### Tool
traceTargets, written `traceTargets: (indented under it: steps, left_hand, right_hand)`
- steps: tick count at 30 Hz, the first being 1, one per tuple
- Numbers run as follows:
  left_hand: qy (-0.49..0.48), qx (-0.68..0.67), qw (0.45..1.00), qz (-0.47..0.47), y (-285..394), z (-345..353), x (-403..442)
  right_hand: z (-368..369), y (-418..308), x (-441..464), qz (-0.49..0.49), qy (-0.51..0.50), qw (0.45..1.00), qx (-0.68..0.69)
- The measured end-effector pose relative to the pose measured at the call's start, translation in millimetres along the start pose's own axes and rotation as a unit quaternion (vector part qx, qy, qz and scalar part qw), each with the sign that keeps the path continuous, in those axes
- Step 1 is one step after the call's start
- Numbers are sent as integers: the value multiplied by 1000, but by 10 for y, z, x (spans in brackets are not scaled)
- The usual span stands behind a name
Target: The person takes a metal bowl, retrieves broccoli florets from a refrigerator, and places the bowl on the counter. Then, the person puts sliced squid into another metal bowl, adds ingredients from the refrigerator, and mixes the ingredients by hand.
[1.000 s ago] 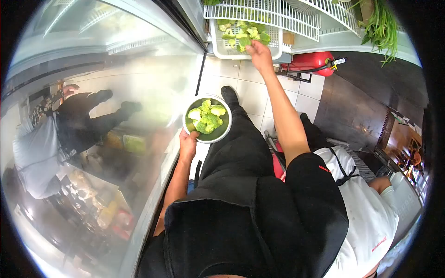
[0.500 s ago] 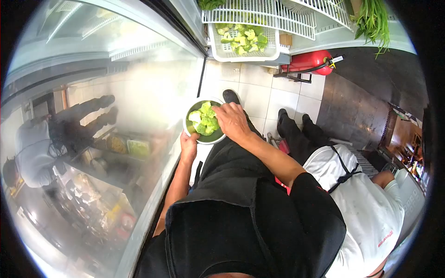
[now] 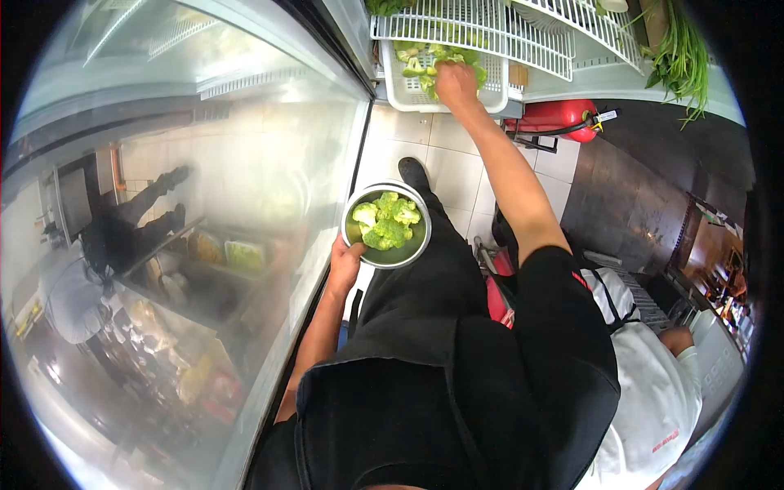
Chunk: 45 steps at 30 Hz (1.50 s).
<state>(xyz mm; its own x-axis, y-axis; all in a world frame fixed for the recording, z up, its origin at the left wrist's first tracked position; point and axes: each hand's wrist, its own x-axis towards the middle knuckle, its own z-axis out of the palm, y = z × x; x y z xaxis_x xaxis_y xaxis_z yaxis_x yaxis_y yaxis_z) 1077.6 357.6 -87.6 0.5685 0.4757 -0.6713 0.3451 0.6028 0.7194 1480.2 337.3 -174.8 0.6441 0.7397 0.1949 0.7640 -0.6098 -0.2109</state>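
Observation:
My left hand (image 3: 346,260) grips the near-left rim of a round metal bowl (image 3: 387,263), with the thumb over the edge. Several green broccoli florets (image 3: 388,220) lie inside the bowl, which is held level over my legs. Stretched far forward, my right hand (image 3: 456,83) is inside a white plastic basket (image 3: 404,97) beneath a wire shelf. Its fingers curl closed on the broccoli (image 3: 416,70) there; the fingertips are hidden.
White wire shelves (image 3: 474,33) overhang the basket. A glass door (image 3: 269,196) stands close on my left. A red fire extinguisher (image 3: 563,119) is right of the basket. Green stalks (image 3: 686,73) hang at the upper right. A co-worker in a white top (image 3: 645,400) is close on my right.
My right hand has left the florets in the bowl and moved forward into the basket. The bowl, still in my left hand, appears slightly further right and lower in view.

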Motion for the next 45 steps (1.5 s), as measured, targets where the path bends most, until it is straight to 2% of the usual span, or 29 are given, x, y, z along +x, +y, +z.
traceTargets:
  steps: [1, 2, 4, 8, 9, 10, 11, 12, 13, 14, 16, 17, 20, 23, 27, 29, 30, 31, 33, 35, 36, 37, 40, 41, 42, 43, 44, 45]
  left_hand:
    - [-3, -7, 1000, -3, -8, -18, 3]
    - [-5, -12, 1000, -7, -6, -28, 4]
    - [2, -11, 1000, -6, -11, -39, 2]
    - [23, -15, 1000, -5, -5, -18, -1]
    - [22, -17, 1000, -2, 4, -18, 7]
    - [32, -11, 999, -5, 5, -19, 15]
    - [41, -7, 999, -10, 1, -3, -1]
    - [40, -20, 999, -6, -5, 8, -4]
    - [36, -33, 999, -2, 1, 18, -1]
    - [38, -46, 998, -4, -44, -1, 9]
    - [43, -62, 997, 4, -54, 5, 7]
    - [48, -62, 997, 5, -53, 3, 4]
    - [24, -39, 999, -8, -82, -65, 38]
    - [35, -23, 999, -4, -15, -18, 14]
    - [37, -17, 999, 5, 29, 18, -15]
    - [44, -23, 999, -5, 44, 36, -40]
    - [54, -28, 998, 3, 24, 31, -27]
    - [57, -28, 998, 5, 34, 30, -32]
    - [49, -35, 998, 9, 55, 48, -42]
    - [56, -43, 997, 23, 50, 54, -33]
    - [56, -33, 998, 22, 56, 41, -27]
    - [56, -24, 998, 20, 42, 15, -25]
    - [37, 11, 999, 15, 49, -98, 30]
    - [38, 8, 999, 19, 151, -147, 81]
    - [49, 103, 993, -40, 265, -247, 104]
    - [62, 194, 974, -102, 346, -362, 99]
    - [-61, 12, 998, 29, 265, -430, 155]
    - [-47, 4, 998, 47, 246, -535, 162]
  right_hand:
    - [183, 64, 117, -30, 56, 998, -19]
    - [206, 21, 192, -30, 56, 998, -17]
    - [288, -111, 297, -44, -148, 980, -123]
    - [239, -16, 370, 11, -177, 978, -107]
    - [159, 101, 322, 105, -136, 984, 44]
    - [87, 203, 276, 194, -90, 958, 193]
    - [65, 289, 195, 191, -91, 959, 190]
    - [46, 370, 71, 240, -72, 892, 377]
    - [-26, 419, -40, 280, -48, 787, 548]
    - [-88, 457, -148, 283, -44, 789, 544]
    - [-213, 451, -399, 281, -100, 660, 690]
    - [-301, 399, -503, 283, -98, 659, 690]
    - [-620, 208, -724, 243, -117, 470, 841]
    - [-798, 25, -919, 202, -116, 448, 863]
    - [-870, -242, -1156, 181, -150, 452, 861]
    - [-1078, -496, -1219, 175, -212, 660, 699]
    - [-1188, -665, -1245, 148, -209, 686, 681]
    - [-1231, -814, -1273, 145, -210, 685, 682]
    - [-1296, -1076, -1317, 57, -253, 731, 632]
    - [-1336, -1317, -1347, -4, -242, 787, 567]
    - [-1170, -1376, -1380, -139, -174, 864, 451]
    - [-1264, -1477, -1462, -154, -148, 918, 333]
    - [-1225, -1518, -1433, -136, -117, 937, 299]
    - [-1295, -1484, -1370, -101, -83, 933, 336]
    - [-1362, -1468, -1370, -66, -54, 924, 373]
    - [-1364, -1373, -1349, -45, -78, 912, 400]
    - [-1311, -1264, -1410, 2, -126, 888, 441]
    - [-1244, -1232, -1394, 42, -172, 860, 479]
